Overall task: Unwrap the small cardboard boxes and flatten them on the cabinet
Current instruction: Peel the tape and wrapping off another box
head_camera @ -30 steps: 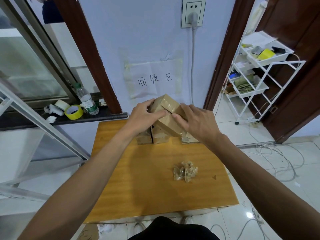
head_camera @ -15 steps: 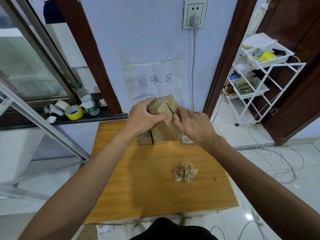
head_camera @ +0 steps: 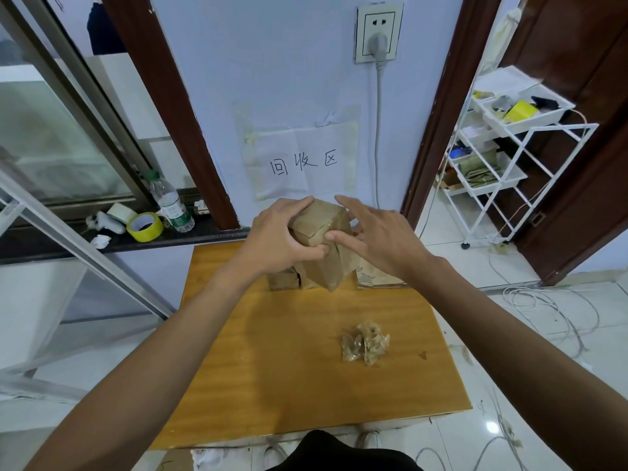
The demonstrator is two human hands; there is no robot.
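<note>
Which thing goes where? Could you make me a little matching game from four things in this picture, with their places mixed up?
Things
1. taped cardboard box
2. crumpled tape wad
3. yellow tape roll
4. white plug

Places
A. on the dark window ledge
B. in the wall socket
C. held by the left hand
D. lying on the wooden cabinet top

Pairs: 1-C, 2-D, 3-A, 4-B

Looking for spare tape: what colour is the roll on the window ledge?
Yellow. The tape roll shows best in the head view, beside the bottle.
</note>
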